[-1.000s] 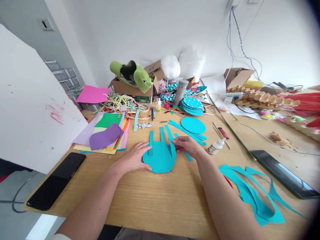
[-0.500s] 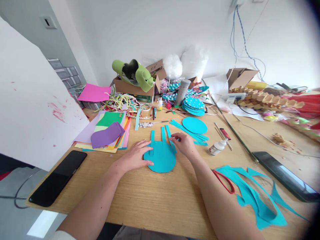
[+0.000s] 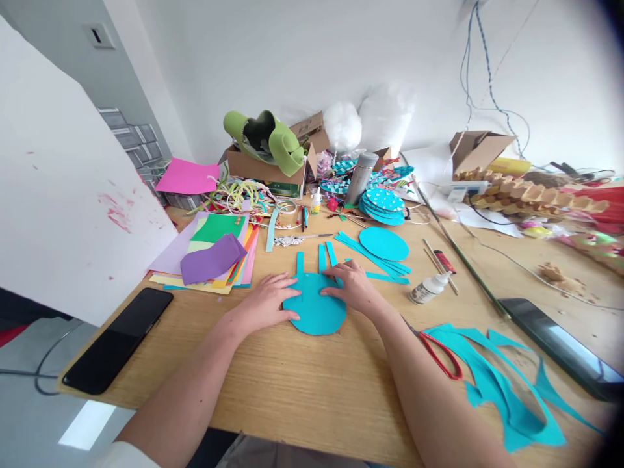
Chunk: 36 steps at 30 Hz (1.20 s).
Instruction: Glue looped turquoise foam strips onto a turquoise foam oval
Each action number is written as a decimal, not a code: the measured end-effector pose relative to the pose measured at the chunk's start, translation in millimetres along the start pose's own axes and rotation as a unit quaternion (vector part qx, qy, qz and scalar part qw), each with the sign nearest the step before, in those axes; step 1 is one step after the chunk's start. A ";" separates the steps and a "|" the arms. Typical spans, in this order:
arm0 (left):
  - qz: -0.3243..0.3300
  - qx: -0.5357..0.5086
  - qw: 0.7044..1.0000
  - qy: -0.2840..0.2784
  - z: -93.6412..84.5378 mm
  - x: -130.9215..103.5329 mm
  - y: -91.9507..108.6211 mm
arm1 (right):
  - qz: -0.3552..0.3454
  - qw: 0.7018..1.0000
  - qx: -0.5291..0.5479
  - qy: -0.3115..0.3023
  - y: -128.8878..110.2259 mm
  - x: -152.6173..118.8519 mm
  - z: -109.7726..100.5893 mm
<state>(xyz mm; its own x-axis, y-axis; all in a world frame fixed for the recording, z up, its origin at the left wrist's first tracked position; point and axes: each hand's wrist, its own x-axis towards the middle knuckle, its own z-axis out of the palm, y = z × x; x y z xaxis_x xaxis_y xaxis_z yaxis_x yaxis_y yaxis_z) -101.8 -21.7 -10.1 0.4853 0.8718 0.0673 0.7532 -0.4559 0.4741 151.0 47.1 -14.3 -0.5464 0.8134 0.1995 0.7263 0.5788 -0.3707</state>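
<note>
A blue paper disc (image 3: 319, 315) lies on the wooden table between my hands, with narrow blue strips (image 3: 322, 257) sticking out past its far edge. My left hand (image 3: 267, 302) rests with spread fingers on the disc's left side. On its upper right edge lies my right hand (image 3: 351, 286), thumb on the disc and fingers apart over the base of the rightmost strip. Loose blue strips (image 3: 373, 255) and another blue disc (image 3: 384, 244) lie beyond my right hand. A white glue bottle (image 3: 429, 288) lies on its side to the right.
Red-handled scissors (image 3: 441, 354) and blue scraps (image 3: 507, 396) lie near my right forearm. Coloured paper (image 3: 212, 260) and a black phone (image 3: 117, 341) are at left. A grey thermos (image 3: 361, 177) stands at the back.
My right hand has moved from the rightmost strip down onto the disc, and its fingers have opened out flat. My left hand stays in place. The view has shifted slightly.
</note>
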 end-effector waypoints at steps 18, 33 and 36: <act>0.001 0.055 0.998 -0.013 -0.4 -0.1 4.0 | -0.038 0.999 0.013 0.034 4.7 2.2 13.9; 0.001 0.106 0.994 -0.020 -1.0 -1.2 14.4 | -0.033 0.999 0.023 0.030 0.6 1.1 10.0; 0.003 0.106 0.994 -0.024 -1.0 -0.3 13.6 | -0.032 0.999 0.020 0.027 0.5 1.0 9.7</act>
<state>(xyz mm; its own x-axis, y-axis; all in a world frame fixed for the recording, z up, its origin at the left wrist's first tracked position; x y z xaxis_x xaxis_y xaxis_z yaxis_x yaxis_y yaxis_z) -92.2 -28.0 -2.8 0.5070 0.8616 0.0250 0.8244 -0.4932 0.2779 146.8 47.6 -23.1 -0.5662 0.7779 0.2725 0.6730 0.6272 -0.3921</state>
